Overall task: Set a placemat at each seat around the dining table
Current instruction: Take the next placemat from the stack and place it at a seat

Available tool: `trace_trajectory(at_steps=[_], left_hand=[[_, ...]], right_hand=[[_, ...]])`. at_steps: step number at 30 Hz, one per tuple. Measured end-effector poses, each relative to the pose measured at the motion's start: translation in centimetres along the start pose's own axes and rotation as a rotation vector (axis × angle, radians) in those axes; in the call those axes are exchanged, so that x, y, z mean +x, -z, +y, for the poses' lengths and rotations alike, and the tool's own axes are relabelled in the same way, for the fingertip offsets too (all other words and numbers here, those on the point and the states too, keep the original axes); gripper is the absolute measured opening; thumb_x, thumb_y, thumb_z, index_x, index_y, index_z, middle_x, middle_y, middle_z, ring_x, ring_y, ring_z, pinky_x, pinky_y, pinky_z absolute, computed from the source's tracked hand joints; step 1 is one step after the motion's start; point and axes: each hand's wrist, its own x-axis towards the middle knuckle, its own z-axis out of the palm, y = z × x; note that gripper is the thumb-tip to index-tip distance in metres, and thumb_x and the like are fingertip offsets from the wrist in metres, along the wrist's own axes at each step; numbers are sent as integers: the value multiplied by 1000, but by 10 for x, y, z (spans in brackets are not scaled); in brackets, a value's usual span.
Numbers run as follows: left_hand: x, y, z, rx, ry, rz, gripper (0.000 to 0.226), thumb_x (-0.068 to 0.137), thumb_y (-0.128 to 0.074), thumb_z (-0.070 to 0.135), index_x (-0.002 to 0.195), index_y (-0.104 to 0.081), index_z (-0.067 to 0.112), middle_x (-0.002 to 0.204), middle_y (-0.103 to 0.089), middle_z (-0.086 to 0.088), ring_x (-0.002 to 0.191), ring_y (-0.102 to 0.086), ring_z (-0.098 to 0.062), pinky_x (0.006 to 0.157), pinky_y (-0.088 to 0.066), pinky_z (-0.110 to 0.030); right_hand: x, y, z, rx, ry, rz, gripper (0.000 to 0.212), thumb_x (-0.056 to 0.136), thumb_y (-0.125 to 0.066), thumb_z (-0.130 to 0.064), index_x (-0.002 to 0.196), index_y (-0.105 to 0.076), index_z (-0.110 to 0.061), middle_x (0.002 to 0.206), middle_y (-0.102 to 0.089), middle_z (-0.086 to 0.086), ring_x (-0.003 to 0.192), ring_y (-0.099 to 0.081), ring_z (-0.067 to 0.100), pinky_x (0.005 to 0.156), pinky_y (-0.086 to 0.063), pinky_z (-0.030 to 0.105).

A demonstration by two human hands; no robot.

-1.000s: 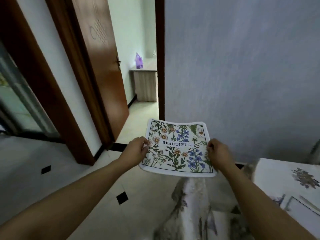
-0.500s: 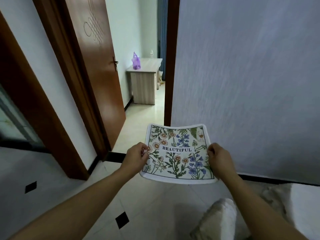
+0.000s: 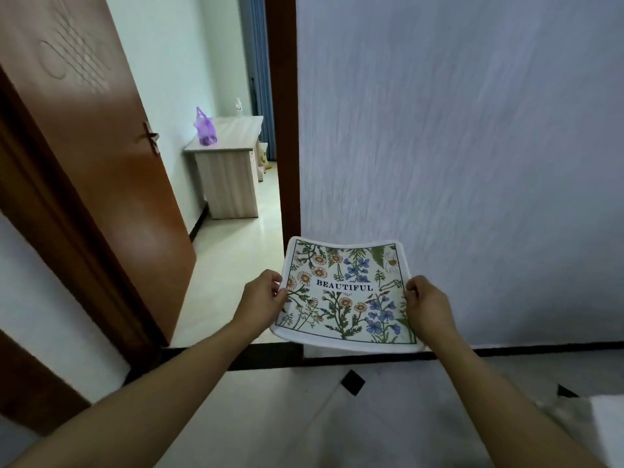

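A white placemat (image 3: 347,295) printed with flowers and the word BEAUTIFUL is held out flat in front of me, above the floor. My left hand (image 3: 261,295) pinches its left edge. My right hand (image 3: 427,307) pinches its right edge. The mat sags a little in the middle. Only a white corner of the covered dining table (image 3: 604,423) shows at the bottom right.
A grey wall (image 3: 456,146) faces me on the right. An open brown door (image 3: 98,157) on the left leads into a room with a wooden desk (image 3: 229,177) holding a purple bag (image 3: 204,128). Pale tiled floor (image 3: 277,420) lies below.
My view has swung left and away from the table: the covered chair and tabletop have slid out at the bottom right. Both hands still hold the placemat the same way.
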Motion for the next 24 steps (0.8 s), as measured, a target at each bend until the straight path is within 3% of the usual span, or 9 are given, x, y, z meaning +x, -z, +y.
trace_trajectory(at_steps=[3,4,7,10,13,17,18,20,24], left_hand=[[70,-28,14,-39,-108,-96,15,91,-64,23,104,-56,22,93,-65,4,77,-62,-3,57,-50,-16],[89,-37,21,-58,-136,-123,16,91,-64,22,106,-57,21,93,-65,5,78,-63,-4,58,-51,-17],[147,-74,56,-117,-251,-245,17,91,-65,21,106,-58,19,90,-64,10,80,-66,-5,59,-55,-19],[185,-121,100,-141,-357,-350,16,90,-65,20,106,-60,18,90,-66,8,76,-66,-4,61,-56,-22],[203,-179,145,-156,-441,-476,15,89,-64,18,104,-61,18,89,-67,8,71,-66,-1,56,-54,-17],[215,-258,206,-156,-523,-615,21,90,-63,19,110,-60,15,96,-68,1,79,-67,-9,70,-62,-34],[219,-279,223,-156,-548,-643,21,90,-64,19,110,-60,16,96,-68,2,80,-67,-9,71,-62,-35],[226,-319,255,-158,-584,-673,18,90,-64,19,108,-60,17,96,-68,2,79,-66,-8,69,-61,-33],[239,-398,323,-137,-629,-726,18,90,-64,19,107,-60,17,93,-66,6,76,-64,-3,56,-51,-14]], right_hand=[[35,4,12,-41,-89,100,4,96,-49,-17,96,-52,-19,80,-61,1,62,-56,15,48,-41,22],[43,8,15,-62,-125,139,8,95,-51,-18,104,-52,-18,82,-62,2,63,-56,17,48,-39,20],[64,29,32,-72,-279,265,20,94,-53,-22,113,-52,-15,90,-68,7,72,-64,24,59,-53,31],[69,57,53,-54,-445,368,14,94,-53,-21,106,-56,-14,90,-69,10,72,-65,25,62,-56,37],[65,88,85,-12,-569,479,7,95,-51,-17,92,-58,-18,87,-70,6,63,-60,11,54,-45,24],[68,131,126,-53,-632,629,22,93,-55,-11,76,-56,-25,78,-67,1,56,-50,0,53,-38,20],[72,142,141,-67,-650,655,19,92,-56,-11,78,-58,-23,80,-68,4,57,-54,5,54,-40,21],[84,162,171,-86,-681,679,8,92,-57,-11,93,-64,-13,92,-72,13,72,-62,24,65,-43,27],[115,206,237,-93,-740,733,10,92,-57,-14,101,-62,-12,96,-71,16,71,-56,24,64,-38,25]])
